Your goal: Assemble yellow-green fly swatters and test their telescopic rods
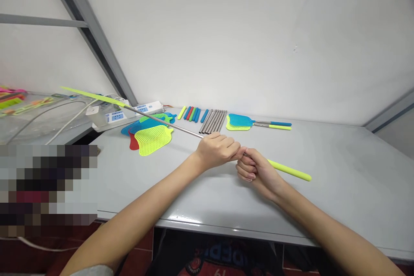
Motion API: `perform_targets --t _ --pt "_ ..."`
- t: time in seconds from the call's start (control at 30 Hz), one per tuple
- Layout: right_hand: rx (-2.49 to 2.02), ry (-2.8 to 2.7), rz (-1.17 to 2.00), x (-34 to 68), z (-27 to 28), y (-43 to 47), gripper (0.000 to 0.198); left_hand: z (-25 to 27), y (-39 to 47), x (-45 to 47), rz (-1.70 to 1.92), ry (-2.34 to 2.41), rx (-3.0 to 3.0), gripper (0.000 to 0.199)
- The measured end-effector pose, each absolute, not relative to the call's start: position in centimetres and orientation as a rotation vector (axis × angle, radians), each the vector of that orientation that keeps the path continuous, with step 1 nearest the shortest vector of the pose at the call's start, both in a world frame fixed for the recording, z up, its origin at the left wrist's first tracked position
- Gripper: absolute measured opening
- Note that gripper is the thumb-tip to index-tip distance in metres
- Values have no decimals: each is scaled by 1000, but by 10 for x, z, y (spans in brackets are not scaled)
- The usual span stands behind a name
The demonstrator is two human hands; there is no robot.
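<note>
Flyswatter (pixel 181 128) crossing left grip (pixel 218 151) and right grip (pixel 258 171), both apparently curled around its shaft (pixel 161 121), handle (pixel 289 170) rightmost.

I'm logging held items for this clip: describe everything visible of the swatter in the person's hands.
The swatter has a lime-yellow head, a thin, shiny, metal-looking rod and a smooth lime-yellow handle. The head appears nearly edge-on, so its surface pattern can't be made out. It slants from upper left to lower right in the picture, over the grey table. The left hand and right hand grip it, hiding where rod meets handle.
</note>
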State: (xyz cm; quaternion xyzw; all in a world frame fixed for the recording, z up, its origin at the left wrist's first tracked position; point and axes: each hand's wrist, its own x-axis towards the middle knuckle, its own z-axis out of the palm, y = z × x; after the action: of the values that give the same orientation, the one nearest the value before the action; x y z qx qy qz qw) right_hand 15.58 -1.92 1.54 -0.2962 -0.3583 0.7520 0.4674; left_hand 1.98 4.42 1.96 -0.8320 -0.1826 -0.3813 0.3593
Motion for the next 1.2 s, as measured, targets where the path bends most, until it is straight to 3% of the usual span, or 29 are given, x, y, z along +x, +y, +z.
perform_targets --t 1.2 --pt "-867 -897 1571 168 17 -13 40 30 63 -10 -987 -598 -2103 32"
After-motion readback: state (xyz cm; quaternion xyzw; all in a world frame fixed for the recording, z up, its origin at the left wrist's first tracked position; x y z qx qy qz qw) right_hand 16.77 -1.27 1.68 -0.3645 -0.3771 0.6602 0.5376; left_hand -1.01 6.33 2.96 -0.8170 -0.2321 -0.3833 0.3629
